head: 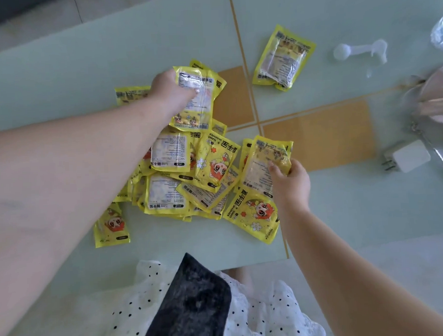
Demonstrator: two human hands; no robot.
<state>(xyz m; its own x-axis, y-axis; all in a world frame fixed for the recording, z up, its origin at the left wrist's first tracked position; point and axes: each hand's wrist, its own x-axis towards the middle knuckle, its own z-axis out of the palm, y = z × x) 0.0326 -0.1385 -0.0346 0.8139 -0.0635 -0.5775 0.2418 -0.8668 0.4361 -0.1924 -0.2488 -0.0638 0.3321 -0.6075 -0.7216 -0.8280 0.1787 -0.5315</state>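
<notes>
Two yellow hand-warmer packets are held, one in each hand: the upper packet (196,103) is pinched near its top left corner by the curled fingers and thumb of the left hand (171,90), just above the centre of the frame, printed back upward; the second packet (259,166) is gripped at its right edge by the bent fingers of the right hand (292,183), right of centre. Beneath and between both, a loose pile (185,179) of like packets is spread over the pale green table (84,72), some face up, some back up. One lone packet (283,57) is seen apart in the upper right, a white scoop (357,51) further right, and a white plug (409,157) at the right edge
</notes>
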